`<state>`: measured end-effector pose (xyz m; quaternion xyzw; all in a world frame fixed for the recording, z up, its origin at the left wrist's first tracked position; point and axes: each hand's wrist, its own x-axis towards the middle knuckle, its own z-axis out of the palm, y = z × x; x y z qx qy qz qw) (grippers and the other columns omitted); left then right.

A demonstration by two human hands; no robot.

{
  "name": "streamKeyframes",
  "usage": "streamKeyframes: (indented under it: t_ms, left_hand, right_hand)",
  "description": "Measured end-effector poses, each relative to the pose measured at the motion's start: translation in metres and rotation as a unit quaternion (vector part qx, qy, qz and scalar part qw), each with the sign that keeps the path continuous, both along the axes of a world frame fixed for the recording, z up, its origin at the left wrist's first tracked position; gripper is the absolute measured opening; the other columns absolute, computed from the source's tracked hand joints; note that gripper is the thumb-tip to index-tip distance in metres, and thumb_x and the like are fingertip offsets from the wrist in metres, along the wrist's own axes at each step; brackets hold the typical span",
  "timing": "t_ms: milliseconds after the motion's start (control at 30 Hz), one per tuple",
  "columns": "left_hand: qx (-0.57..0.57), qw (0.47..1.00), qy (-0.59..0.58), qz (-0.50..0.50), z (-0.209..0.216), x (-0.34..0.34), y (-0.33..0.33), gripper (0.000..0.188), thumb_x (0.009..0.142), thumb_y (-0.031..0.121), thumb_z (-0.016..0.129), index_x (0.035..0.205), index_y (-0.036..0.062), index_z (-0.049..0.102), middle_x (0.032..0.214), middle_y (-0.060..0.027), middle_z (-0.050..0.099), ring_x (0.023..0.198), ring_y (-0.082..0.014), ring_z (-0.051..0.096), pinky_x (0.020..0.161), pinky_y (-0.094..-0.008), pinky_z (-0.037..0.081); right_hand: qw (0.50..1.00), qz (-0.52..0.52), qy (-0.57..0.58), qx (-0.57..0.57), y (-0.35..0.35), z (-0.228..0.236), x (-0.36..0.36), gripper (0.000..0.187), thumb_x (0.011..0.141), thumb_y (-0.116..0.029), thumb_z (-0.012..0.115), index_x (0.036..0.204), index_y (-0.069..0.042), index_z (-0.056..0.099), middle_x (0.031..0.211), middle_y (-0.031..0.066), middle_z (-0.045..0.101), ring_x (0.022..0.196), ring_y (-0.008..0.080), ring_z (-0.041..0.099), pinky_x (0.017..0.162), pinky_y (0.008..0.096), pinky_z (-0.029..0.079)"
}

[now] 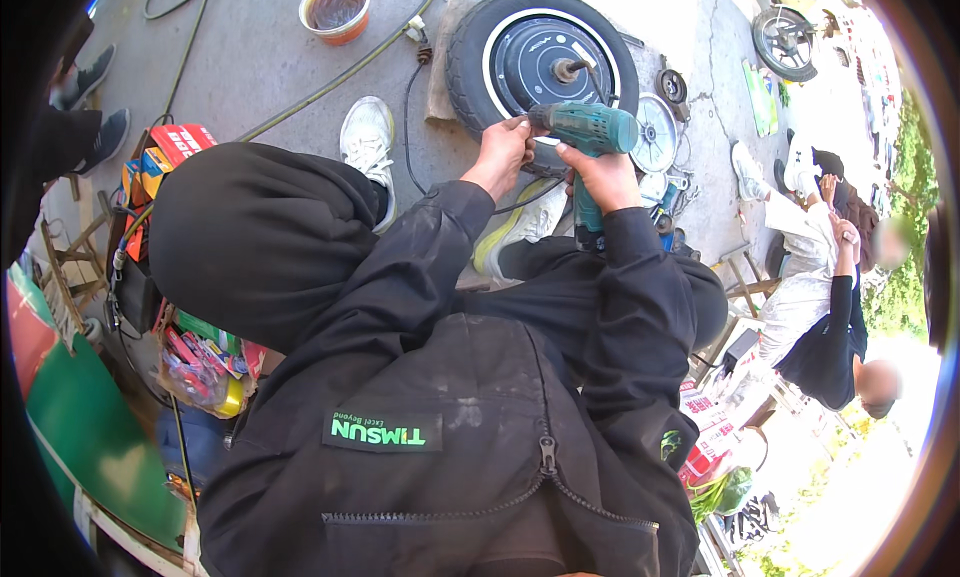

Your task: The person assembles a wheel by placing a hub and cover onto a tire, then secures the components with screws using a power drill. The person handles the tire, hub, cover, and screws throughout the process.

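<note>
A teal and black cordless drill [588, 127] lies sideways across my lap, its nose pointing left and its handle hanging down. My right hand [606, 180] is closed round the drill's handle. At the drill's dark nose, the fingers of my left hand [503, 155] are pinched together; whatever small part they hold is hidden. Just beyond both hands, a hub-motor wheel [530, 65] with a black tyre lies flat, its axle sticking up. The drill overlaps the wheel's near edge in the picture.
A flat slab [440, 82] sits under the wheel's left side. Beyond my left shoe is a bucket of brown liquid [335, 12]; a hose [330, 89] crosses the floor. Metal wheel parts [655, 132] lie at right. Boxes [165, 162] stand left; people [815, 277] sit right.
</note>
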<state>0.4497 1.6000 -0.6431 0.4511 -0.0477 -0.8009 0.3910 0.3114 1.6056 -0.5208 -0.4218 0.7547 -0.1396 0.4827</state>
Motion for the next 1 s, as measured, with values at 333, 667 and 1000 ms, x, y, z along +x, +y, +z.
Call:
streamKeyframes:
  t_ms: [333, 667, 1000]
  left_hand:
    - [-0.052, 0.993, -0.100, -0.037, -0.001, 0.004, 0.016, 0.031, 0.109, 0.018, 0.049, 0.122, -0.0035, 0.067, 0.089, -0.0030, 0.067, 0.069, -0.0083, 0.049, 0.064, -0.0263, 0.043]
    - [-0.142, 0.953, -0.250, -0.099, -0.024, 0.015, 0.025, 0.036, 0.106, 0.026, 0.053, 0.102, -0.0034, 0.073, 0.076, -0.0046, 0.064, 0.070, -0.0145, 0.059, 0.067, -0.0341, 0.047]
    - [-0.157, 0.942, -0.272, -0.115, -0.033, 0.010, 0.026, 0.036, 0.108, 0.025, 0.052, 0.105, -0.0039, 0.072, 0.074, -0.0006, 0.060, 0.068, -0.0109, 0.054, 0.064, -0.0307, 0.044]
  right_hand:
    - [0.970, 0.190, 0.126, 0.084, -0.070, 0.023, 0.010, 0.037, 0.084, -0.024, 0.081, 0.114, -0.005, 0.074, 0.077, 0.0093, 0.073, 0.064, 0.0177, 0.071, 0.063, 0.0351, 0.058]
    - [0.979, 0.127, 0.108, 0.118, -0.057, 0.023, 0.016, 0.032, 0.086, -0.016, 0.079, 0.111, 0.000, 0.070, 0.074, 0.0086, 0.068, 0.059, 0.0181, 0.067, 0.054, 0.0348, 0.056]
    - [0.985, 0.107, 0.066, 0.118, -0.054, 0.025, 0.018, 0.023, 0.086, -0.012, 0.078, 0.101, 0.002, 0.068, 0.070, 0.0084, 0.065, 0.054, 0.0187, 0.063, 0.051, 0.0341, 0.054]
